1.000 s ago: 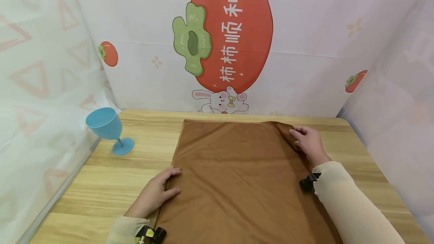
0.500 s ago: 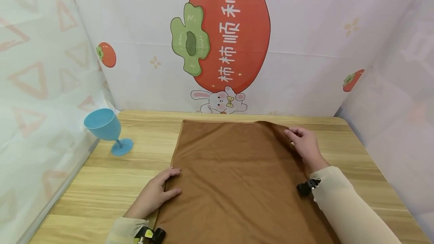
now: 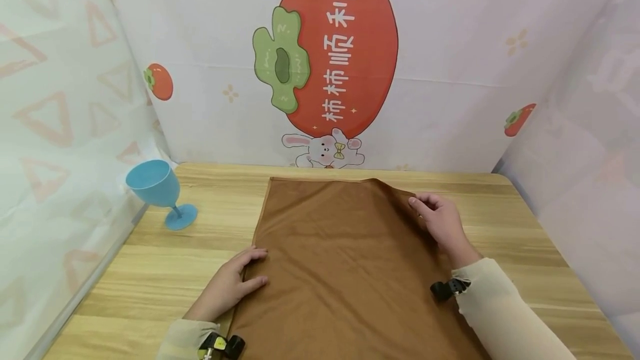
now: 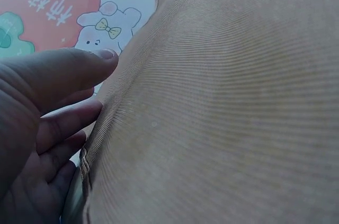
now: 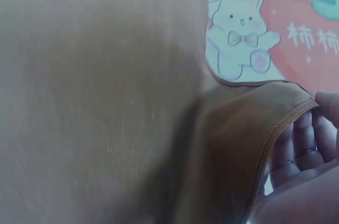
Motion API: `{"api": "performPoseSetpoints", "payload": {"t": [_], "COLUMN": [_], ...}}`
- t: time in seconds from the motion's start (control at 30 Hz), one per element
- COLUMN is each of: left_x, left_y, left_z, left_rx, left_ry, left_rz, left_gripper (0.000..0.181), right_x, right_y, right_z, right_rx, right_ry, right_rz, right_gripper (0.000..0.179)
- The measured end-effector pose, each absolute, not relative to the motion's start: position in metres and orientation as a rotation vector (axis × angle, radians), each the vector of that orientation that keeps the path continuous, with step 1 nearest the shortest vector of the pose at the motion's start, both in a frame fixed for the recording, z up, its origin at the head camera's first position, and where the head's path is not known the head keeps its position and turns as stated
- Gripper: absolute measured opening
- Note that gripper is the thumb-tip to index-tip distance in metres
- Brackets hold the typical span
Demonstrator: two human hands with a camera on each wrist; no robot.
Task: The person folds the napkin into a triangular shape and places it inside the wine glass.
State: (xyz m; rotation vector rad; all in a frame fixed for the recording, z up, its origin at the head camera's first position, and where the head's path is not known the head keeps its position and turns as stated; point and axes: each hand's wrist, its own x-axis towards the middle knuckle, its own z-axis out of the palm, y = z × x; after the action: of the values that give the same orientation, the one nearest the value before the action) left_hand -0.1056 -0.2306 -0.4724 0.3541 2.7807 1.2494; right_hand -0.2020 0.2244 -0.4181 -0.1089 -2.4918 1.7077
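Observation:
A brown cloth (image 3: 340, 260) with a stitched hem lies spread over the wooden table. At its far right corner my right hand (image 3: 442, 224) pinches the cloth between thumb and fingers and holds that corner raised. In the right wrist view the lifted hem (image 5: 273, 136) curves up to the fingertips. My left hand (image 3: 227, 282) rests at the cloth's left edge, its fingers and thumb extended and the tips on the fabric. From the left wrist camera, the left thumb (image 4: 69, 73) reaches over the cloth's edge without gripping it.
A blue plastic goblet (image 3: 155, 185) stands on the table (image 3: 145, 276) at the far left. Behind the table hangs a white backdrop (image 3: 450, 32) printed with persimmons and a rabbit. White sheets also flank both sides.
My right hand has moved left and slightly towards me, carrying the cloth's far right corner along. The fold there has shifted left. My left hand stays where it was.

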Motion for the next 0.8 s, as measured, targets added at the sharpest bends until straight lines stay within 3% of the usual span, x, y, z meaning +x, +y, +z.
{"api": "performPoseSetpoints", "payload": {"t": [0.8], "left_x": [-0.105], "left_y": [-0.230], "left_z": [-0.472], "left_rx": [0.371], "left_ry": [2.796], "left_rz": [1.252], "left_gripper": [0.046], "right_x": [-0.180], "right_y": [0.191], "right_z": [-0.413], "right_rx": [-0.004], "right_ry": [-2.432], "right_rz": [1.699], "right_gripper": [0.029]}}
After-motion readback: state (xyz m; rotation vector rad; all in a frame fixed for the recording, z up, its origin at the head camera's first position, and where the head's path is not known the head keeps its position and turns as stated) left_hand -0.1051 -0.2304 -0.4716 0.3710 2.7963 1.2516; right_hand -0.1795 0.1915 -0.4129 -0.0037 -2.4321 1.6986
